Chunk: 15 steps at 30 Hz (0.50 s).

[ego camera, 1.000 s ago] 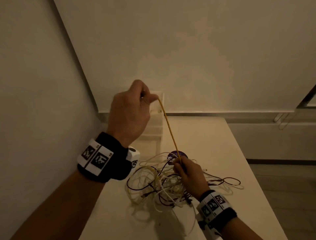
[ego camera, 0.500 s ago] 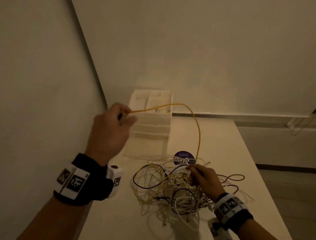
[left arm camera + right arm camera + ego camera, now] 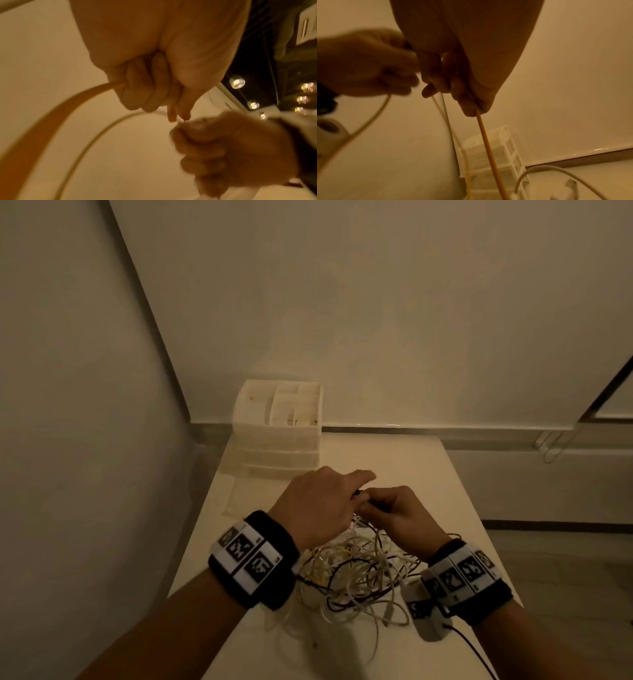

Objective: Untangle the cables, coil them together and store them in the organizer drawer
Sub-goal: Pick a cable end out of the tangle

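A tangle of white, yellow and dark cables (image 3: 356,573) lies on the white table (image 3: 459,508). Above its far side my left hand (image 3: 325,501) and right hand (image 3: 400,508) meet, fingertips together. In the left wrist view the left hand (image 3: 154,94) curls its fingers round a yellow cable (image 3: 51,115). In the right wrist view the right hand (image 3: 453,83) curls round the same yellow cable (image 3: 488,146), which hangs down from its fist, with thinner strands beside it. The white organizer (image 3: 279,426) with stacked drawers stands at the table's far left corner.
Walls close in on the left and behind the table. A small white block with a dark lead (image 3: 431,625) lies by my right wrist. The table's right edge drops to the floor (image 3: 565,577).
My left hand has come down from the raised position by the organizer and met the right hand over the tangle. The yellow cable's high arc is gone.
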### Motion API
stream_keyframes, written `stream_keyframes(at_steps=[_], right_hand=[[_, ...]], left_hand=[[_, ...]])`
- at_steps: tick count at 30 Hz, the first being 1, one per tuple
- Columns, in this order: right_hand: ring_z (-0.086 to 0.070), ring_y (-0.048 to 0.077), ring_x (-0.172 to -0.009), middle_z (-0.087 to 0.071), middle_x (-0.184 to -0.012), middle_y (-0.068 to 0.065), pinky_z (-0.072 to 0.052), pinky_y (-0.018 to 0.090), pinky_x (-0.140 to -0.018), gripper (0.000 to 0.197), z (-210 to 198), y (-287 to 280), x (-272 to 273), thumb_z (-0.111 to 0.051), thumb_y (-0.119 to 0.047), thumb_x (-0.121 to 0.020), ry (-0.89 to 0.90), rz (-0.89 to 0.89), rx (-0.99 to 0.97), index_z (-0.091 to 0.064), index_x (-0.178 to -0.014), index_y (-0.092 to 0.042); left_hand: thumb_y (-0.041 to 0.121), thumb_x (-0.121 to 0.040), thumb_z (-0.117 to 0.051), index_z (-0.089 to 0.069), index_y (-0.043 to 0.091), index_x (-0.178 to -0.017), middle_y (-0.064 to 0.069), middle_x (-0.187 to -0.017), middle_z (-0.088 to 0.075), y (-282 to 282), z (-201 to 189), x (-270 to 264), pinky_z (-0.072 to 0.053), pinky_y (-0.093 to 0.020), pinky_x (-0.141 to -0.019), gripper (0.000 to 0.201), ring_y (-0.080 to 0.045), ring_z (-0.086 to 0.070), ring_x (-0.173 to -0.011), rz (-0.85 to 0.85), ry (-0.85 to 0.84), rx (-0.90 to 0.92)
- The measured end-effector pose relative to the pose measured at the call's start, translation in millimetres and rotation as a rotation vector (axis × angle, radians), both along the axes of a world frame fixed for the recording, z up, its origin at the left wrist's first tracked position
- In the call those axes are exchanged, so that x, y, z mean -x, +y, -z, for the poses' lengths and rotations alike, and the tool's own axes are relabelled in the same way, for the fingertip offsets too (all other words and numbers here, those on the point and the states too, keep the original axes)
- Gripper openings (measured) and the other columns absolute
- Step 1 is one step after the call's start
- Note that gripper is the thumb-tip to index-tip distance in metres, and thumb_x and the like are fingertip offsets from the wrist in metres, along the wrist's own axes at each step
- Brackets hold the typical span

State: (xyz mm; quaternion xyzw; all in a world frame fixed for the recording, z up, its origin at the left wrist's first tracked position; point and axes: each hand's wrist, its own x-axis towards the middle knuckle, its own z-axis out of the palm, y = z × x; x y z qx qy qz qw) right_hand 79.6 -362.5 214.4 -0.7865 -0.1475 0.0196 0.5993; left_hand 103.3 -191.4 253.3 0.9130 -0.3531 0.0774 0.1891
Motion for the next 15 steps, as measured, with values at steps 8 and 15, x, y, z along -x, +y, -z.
stream_keyframes(at_steps=[8, 15], right_hand=[[-0.06, 0.011, -0.065, -0.064, -0.068, -0.001, -0.053, 0.029, -0.067, 0.018, 43, 2, 9, -0.052, -0.007, -0.097, 0.057, 0.081, 0.035, -0.069, -0.094, -0.005], [-0.061, 0.017, -0.072, -0.063, -0.076, 0.0, -0.053, 0.039, -0.07, 0.016, 112, 10, 26, -0.047, -0.009, -0.098, 0.038, 0.279, 0.133, -0.058, -0.09, -0.018]], left_hand=[[0.037, -0.095, -0.053, -0.058, 0.016, -0.082, 0.003, -0.076, -0.071, 0, 0, -2, -0.047, -0.034, -0.053, 0.025, -0.021, -0.062, -0.065, -0.102, -0.116, 0.21], [0.031, -0.093, -0.06, -0.062, 0.013, -0.079, 0.019, -0.058, -0.054, 33, -28, -9, -0.04, -0.022, -0.048, 0.023, 0.002, -0.051, -0.053, -0.194, -0.255, 0.479]])
